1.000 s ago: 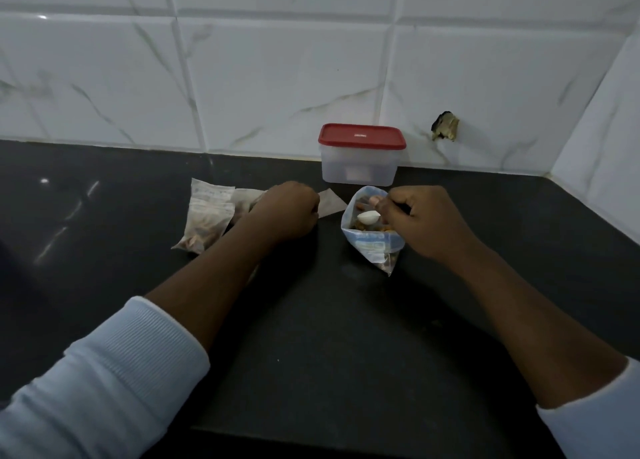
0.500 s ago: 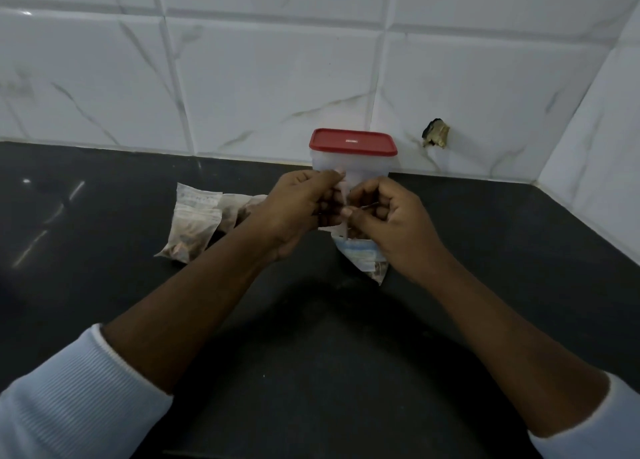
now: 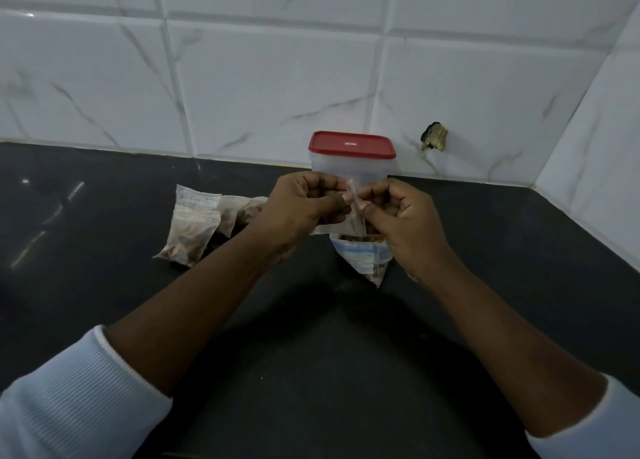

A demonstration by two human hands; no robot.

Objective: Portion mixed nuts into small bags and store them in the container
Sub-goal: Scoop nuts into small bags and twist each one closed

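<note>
My left hand (image 3: 304,209) and my right hand (image 3: 405,223) meet above the counter and pinch the top edge of a small clear empty bag (image 3: 353,216) between them. Below my right hand stands the open big bag of mixed nuts (image 3: 363,258), white and blue, partly hidden by my fingers. Behind my hands, against the wall, is the clear container with a red lid (image 3: 351,145), closed. To the left lie filled small bags of nuts (image 3: 190,230) in a loose pile on the black counter.
The black counter (image 3: 311,354) spreads toward me. White marbled tiles form the back wall and a side wall at the right. A chipped hole in the tile (image 3: 434,140) sits right of the container.
My left hand left the counter by the small bags and came up to my right hand. My right hand left the big nut bag. Both now pinch a small clear bag.
</note>
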